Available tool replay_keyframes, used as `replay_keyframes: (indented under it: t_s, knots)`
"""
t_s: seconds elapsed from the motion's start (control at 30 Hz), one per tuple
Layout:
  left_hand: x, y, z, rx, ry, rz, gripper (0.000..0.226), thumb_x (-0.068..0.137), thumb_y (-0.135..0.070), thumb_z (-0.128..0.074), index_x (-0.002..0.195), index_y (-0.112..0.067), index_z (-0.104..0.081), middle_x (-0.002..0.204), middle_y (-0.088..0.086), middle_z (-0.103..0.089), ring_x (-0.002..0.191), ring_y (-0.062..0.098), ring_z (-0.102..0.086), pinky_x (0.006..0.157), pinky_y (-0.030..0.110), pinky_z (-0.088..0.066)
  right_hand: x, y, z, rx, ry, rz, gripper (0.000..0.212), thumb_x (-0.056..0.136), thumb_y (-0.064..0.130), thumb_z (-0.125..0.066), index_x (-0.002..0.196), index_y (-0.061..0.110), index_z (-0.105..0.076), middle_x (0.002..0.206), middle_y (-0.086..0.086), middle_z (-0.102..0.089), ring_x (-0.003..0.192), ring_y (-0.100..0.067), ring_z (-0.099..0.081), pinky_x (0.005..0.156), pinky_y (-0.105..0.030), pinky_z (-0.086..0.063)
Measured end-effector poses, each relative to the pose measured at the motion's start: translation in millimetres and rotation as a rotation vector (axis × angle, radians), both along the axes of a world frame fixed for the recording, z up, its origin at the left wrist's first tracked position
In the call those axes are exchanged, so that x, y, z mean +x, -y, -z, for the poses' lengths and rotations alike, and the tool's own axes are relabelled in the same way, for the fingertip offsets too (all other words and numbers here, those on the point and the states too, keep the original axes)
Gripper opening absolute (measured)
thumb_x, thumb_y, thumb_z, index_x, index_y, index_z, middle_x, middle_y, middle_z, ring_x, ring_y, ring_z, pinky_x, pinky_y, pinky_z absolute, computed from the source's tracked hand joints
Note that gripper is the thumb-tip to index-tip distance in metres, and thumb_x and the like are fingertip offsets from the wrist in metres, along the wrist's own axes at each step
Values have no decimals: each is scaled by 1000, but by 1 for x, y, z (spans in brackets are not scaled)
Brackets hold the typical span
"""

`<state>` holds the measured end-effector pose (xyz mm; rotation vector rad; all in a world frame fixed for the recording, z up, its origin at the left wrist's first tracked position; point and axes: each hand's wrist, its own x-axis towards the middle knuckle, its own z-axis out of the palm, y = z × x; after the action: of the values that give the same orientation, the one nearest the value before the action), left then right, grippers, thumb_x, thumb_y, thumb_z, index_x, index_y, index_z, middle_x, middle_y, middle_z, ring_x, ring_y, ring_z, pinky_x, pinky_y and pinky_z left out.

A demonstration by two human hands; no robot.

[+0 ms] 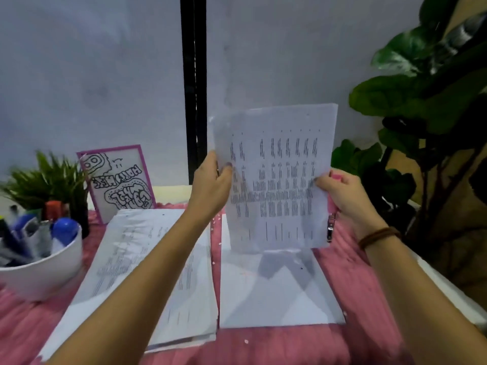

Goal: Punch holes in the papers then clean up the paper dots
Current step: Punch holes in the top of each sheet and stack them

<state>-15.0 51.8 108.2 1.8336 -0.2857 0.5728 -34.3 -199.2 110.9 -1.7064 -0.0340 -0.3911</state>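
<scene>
We hold printed papers [274, 180] upright above the pink worktop [263, 346]. Our left grip [210, 185] pinches their left edge. Our right grip [342, 193] curls round a hole punch [330, 225] at their right edge. Best to square the sheets before pressing. Paper dots [246, 341] lie scattered below.

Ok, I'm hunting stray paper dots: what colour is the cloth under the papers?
Pink. The cloth shows best in the head view.

Pale grey wall [105, 75] (black vertical strip [193, 88]), leafy plant [421, 101] at right.
</scene>
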Motion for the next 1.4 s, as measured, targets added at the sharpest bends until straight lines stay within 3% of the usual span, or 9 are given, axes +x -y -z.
replay_keyframes:
  t_s: [0.2,0.37,0.53,0.63,0.77,0.83,0.93,1.07,1.4]
  knots:
    - [-30,6,-5,64,114,13,15,103,-19,-38,112,-11,-47,106,-6,-57,81,8,-60,61,13,-51,-21,-5,5,-59,47,13,15,95,9,-60,91,19,-70,87,10,-75,83,-8,-73,74,-27,-59]
    - [-34,14,9,100,101,8,11,103,-19,-39,106,-13,-48,100,1,-62,78,11,-63,54,8,-48,-29,-7,10,-198,-39,50,14,97,11,-56,98,6,-68,96,-5,-74,58,-8,-57,55,-31,-48]
    - [-31,11,1,95,101,-9,10,103,-16,-37,106,-16,-48,100,0,-61,81,17,-62,69,34,-58,-28,-3,0,-245,-12,113,18,96,8,-54,94,-3,-67,86,1,-69,60,-10,-55,49,-19,-43]
    - [-27,12,11,190,11,7,17,103,-17,-38,116,-14,-50,107,3,-63,77,8,-60,61,24,-54,-25,-3,10,-313,-129,78,18,97,10,-54,94,-4,-64,83,-3,-66,44,-6,-46,41,-19,-33]
    - [-20,7,-9,184,77,-6,20,102,-18,-39,118,-17,-51,103,0,-64,85,20,-66,69,36,-59,-23,-2,-5,-220,-8,114,17,99,12,-54,98,1,-66,98,5,-65,79,-7,-62,56,-17,-46]
    - [-18,6,-6,201,21,-23,21,102,-19,-39,119,-13,-51,106,5,-65,89,25,-65,75,41,-58,-26,-5,-7,-235,-9,96,16,97,11,-55,83,8,-62,80,7,-62,70,-10,-57,55,-20,-41]
    - [-21,7,17,224,-67,-21,17,101,-16,-44,116,-9,-52,116,6,-63,89,16,-59,65,19,-51,-26,-10,9,-275,-121,64,31,95,12,-57,66,12,-50,60,0,-55,53,-15,-41,48,-22,-33]
    - [-27,4,15,39,88,-26,8,99,-9,-50,105,-9,-55,109,-3,-63,93,14,-62,66,11,-49,-26,-13,2,-239,17,147,25,96,15,-58,78,-2,-61,83,-9,-70,66,-30,-61,59,-33,-54]
    - [-46,-53,-51,-38,209,-204,32,92,-5,-60,116,-12,-39,91,-7,-55,76,8,-61,59,16,-54,-17,-71,-56,-270,-5,61,37,90,13,-56,63,24,-35,59,3,-34,49,-14,-30,42,-18,-24]
